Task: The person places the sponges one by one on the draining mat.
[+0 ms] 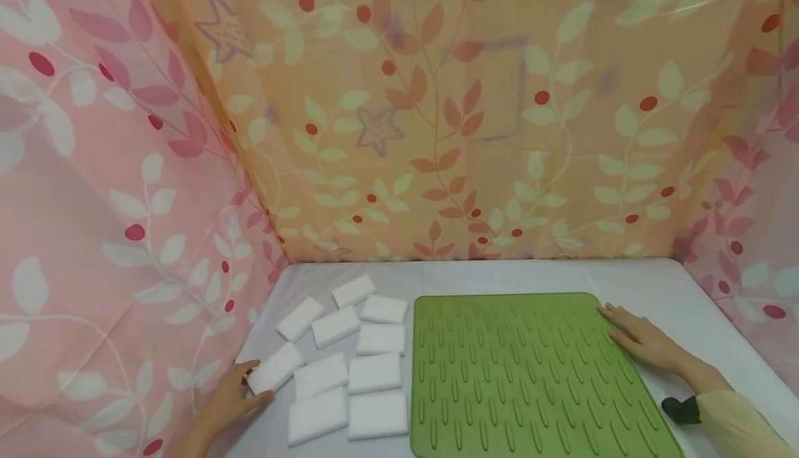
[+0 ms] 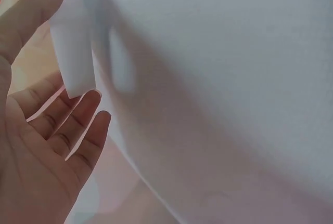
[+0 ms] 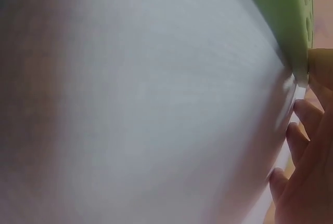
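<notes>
My left hand (image 1: 227,406) is at the left end of a group of white sponge blocks and grips the leftmost white sponge (image 1: 277,368) by its near-left end. In the left wrist view the thumb lies on one side of that sponge (image 2: 75,47) and the fingertips on the other. On the right, my right hand (image 1: 649,340) rests with extended fingers at the far right edge of a green ridged mat (image 1: 524,368). The right wrist view shows its thumb touching the green mat's edge (image 3: 283,26), while the other fingertips lie along the white tabletop.
Several more white sponges (image 1: 377,416) lie flat in loose rows between the left hand and the mat. A white cloth (image 1: 499,274) covers the table. Patterned curtains (image 1: 437,97) enclose it at the back and both sides.
</notes>
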Demonstrator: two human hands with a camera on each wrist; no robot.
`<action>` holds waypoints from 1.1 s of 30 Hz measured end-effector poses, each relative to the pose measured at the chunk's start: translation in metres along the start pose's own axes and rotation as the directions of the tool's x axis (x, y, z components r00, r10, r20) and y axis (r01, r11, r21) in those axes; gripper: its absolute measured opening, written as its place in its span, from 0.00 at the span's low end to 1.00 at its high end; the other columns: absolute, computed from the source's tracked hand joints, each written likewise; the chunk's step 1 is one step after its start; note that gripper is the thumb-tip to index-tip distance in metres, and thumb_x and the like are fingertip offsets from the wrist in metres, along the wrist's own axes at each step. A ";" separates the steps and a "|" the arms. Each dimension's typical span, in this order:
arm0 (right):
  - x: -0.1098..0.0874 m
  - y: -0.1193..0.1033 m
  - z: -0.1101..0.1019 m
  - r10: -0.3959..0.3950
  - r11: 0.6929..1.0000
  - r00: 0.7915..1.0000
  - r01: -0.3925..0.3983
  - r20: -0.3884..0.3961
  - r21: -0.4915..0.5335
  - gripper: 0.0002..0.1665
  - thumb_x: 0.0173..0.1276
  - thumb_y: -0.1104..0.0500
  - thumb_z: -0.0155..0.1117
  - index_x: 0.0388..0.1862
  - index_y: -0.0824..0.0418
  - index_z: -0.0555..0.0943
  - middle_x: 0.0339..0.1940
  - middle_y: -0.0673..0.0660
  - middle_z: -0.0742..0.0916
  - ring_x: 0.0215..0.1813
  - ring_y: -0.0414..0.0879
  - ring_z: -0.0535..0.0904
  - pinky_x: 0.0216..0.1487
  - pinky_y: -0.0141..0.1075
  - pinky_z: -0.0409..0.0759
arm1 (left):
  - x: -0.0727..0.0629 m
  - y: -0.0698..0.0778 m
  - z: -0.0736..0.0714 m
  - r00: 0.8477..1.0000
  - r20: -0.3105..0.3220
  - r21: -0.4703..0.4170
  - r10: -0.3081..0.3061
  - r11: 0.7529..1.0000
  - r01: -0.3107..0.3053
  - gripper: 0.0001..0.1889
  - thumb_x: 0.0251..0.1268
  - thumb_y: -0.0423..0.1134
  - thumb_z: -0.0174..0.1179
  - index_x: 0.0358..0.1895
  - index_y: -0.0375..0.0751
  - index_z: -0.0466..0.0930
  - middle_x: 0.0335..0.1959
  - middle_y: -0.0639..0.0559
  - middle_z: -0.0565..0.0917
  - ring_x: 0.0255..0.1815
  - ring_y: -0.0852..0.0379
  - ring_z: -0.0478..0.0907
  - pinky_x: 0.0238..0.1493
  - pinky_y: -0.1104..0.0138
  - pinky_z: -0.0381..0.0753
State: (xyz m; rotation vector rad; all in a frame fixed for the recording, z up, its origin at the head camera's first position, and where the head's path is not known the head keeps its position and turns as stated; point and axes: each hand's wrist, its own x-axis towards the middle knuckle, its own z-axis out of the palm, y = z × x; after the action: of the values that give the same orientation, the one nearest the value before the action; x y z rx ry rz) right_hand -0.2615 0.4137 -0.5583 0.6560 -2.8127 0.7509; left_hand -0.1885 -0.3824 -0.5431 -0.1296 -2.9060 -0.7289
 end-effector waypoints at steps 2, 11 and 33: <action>-0.001 0.001 0.000 -0.007 1.000 1.000 0.007 -0.006 0.002 0.30 0.70 0.57 0.53 0.68 0.65 0.63 0.63 0.76 0.67 0.70 0.68 0.53 0.57 0.71 0.47 | 0.002 0.001 -0.001 1.000 -0.018 0.003 0.019 1.000 -0.019 0.39 0.40 0.51 0.73 0.54 0.28 0.72 0.40 0.44 0.75 0.37 0.53 0.74 0.37 0.65 0.76; -0.003 0.007 0.002 -0.016 1.000 1.000 0.016 -0.009 0.002 0.30 0.70 0.58 0.53 0.68 0.65 0.63 0.64 0.76 0.67 0.71 0.67 0.52 0.59 0.71 0.44 | 0.008 0.012 -0.016 0.999 -0.012 0.046 0.046 0.998 -0.045 0.37 0.42 0.53 0.72 0.53 0.32 0.73 0.41 0.44 0.75 0.37 0.54 0.72 0.35 0.64 0.74; 0.001 0.002 0.003 -0.022 1.000 1.000 0.022 -0.010 -0.001 0.30 0.69 0.59 0.54 0.68 0.65 0.63 0.63 0.78 0.67 0.64 0.77 0.57 0.55 0.73 0.46 | 0.028 0.034 -0.032 0.998 0.065 0.044 0.024 0.999 -0.027 0.37 0.45 0.56 0.70 0.58 0.40 0.72 0.49 0.44 0.74 0.45 0.48 0.72 0.42 0.54 0.75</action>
State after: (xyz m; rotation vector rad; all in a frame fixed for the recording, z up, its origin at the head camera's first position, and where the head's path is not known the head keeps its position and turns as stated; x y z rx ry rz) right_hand -0.2631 0.4139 -0.5614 0.6799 -2.7916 0.7476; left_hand -0.2088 -0.3668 -0.4948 -0.1890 -2.9738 -0.6667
